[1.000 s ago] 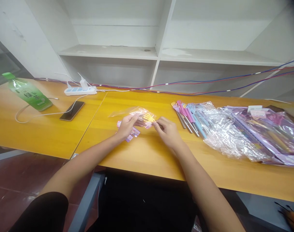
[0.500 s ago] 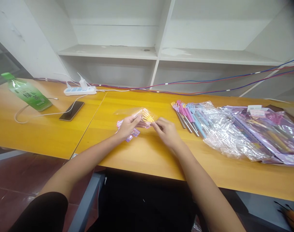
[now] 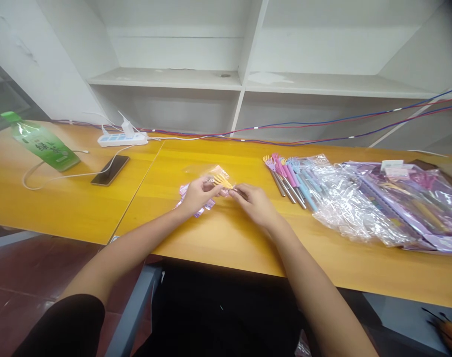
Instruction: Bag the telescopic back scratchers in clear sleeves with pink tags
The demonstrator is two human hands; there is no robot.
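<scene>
In the head view, the left hand and the right hand meet over the desk, with the yellow claw between them. The left hand's grip is closed, thumb against fingers, on the claw and the clear bag around it; how much of each it pinches is hard to tell. The right hand's grip is closed too, thumb and fingertips pinching at the narrow base of the claw, whose prongs point up and to the left. Small purple cards lie on the desk by the left hand, partly hidden by it. To the right of the hands, well apart from them, a row of scratchers with pink, blue and yellow claw ends lies on the desk, claws toward the shelf. Clear wrappers lie against the row, and beyond them a purple pack with more things inside. To the left, a black phone lies flat with a white cable across it, near a white power strip. A green bottle shows at the far left, tilted in the view.
</scene>
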